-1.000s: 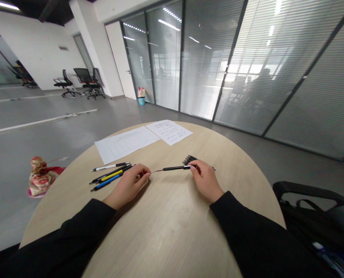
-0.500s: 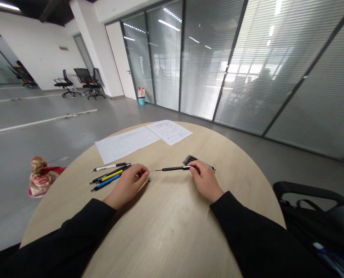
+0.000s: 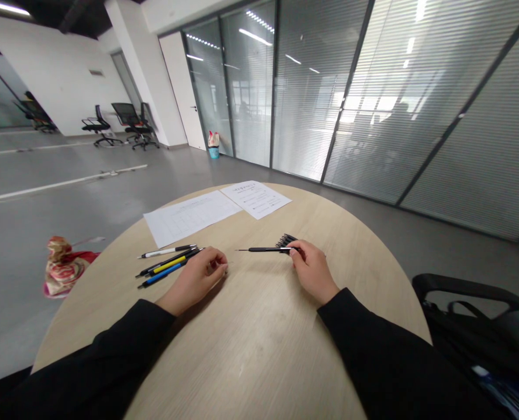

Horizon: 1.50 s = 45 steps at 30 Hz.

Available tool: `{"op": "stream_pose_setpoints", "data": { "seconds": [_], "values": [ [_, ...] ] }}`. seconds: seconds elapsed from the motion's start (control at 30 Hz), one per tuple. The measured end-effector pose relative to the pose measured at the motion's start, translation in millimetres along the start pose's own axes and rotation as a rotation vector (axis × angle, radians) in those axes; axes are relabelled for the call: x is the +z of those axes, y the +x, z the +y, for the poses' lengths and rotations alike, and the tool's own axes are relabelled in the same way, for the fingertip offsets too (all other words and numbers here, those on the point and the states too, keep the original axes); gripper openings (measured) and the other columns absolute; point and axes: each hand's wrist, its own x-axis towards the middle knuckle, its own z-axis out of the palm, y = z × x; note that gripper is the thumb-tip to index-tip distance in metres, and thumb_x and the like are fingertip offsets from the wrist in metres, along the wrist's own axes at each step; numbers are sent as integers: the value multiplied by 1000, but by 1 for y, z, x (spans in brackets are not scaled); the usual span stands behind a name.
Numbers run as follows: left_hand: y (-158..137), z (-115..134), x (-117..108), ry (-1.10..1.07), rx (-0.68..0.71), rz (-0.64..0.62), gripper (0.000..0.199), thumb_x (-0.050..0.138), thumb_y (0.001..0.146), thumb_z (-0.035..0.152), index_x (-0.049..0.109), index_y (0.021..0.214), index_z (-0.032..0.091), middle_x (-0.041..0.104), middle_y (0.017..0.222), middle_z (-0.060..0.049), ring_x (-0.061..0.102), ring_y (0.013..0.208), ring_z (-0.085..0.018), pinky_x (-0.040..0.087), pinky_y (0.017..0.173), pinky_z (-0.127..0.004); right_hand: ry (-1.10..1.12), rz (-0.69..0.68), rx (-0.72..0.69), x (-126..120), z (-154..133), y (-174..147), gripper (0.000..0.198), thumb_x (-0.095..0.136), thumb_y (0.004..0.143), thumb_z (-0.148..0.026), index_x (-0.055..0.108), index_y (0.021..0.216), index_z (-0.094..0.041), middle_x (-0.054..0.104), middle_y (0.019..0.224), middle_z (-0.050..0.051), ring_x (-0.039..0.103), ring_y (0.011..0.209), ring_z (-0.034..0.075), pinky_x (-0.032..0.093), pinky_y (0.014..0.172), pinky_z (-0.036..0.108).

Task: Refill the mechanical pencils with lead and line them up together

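My right hand [image 3: 312, 269] is closed round the rear end of a slim black mechanical pencil [image 3: 266, 249], which lies level above the table with its thin point toward the left. My left hand [image 3: 198, 277] is closed in a pinch, thumb against fingertips. A tiny, thin piece shows at those fingertips, too small to name, and a gap separates it from the pencil point. Beside the left hand lie a white pencil [image 3: 167, 252], a yellow pencil [image 3: 168, 266], a blue pencil [image 3: 161, 275] and black ones. Several black pencils [image 3: 284, 240] lie together behind my right hand, partly hidden.
Two printed paper sheets [image 3: 193, 216] lie at the far side of the round wooden table [image 3: 251, 350]. A black chair [image 3: 460, 291] stands close by on the right. On the floor to the left is a red and gold cloth bag [image 3: 65, 268].
The pencil in my right hand has moved slightly right and up, its point now farther from my left fingertips. My left hand has barely moved.
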Motion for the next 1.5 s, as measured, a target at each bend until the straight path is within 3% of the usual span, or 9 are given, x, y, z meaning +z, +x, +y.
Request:
{"op": "stream_pose_setpoints", "data": {
  "seconds": [0.27, 0.5, 1.5],
  "values": [
    [0, 3, 0, 29, 118, -124, 15, 52, 90, 29, 63, 86, 19, 60, 95, -6, 57, 88, -22, 46, 83, -36, 2, -24, 7, 2, 1, -1, 20, 49, 88, -22, 68, 95, -18, 67, 76, 5, 63, 73, 21, 48, 70, 32],
    [-2, 2, 1, 122, 209, -167, 13, 54, 90, 28, 64, 87, 20, 56, 105, -7, 53, 98, -24, 44, 89, -39, -4, -36, 5, 1, 0, -1, 20, 49, 89, -22, 68, 94, -18, 67, 75, 4, 62, 72, 21, 47, 71, 32],
    [-1, 6, 0, 114, 208, -146, 13, 56, 90, 30, 64, 85, 20, 59, 103, -7, 53, 95, -25, 44, 89, -41, -6, -43, -9, 3, 3, -2, 21, 50, 89, -23, 70, 95, -19, 65, 71, 3, 61, 70, 21, 47, 70, 32]
  ]
}}
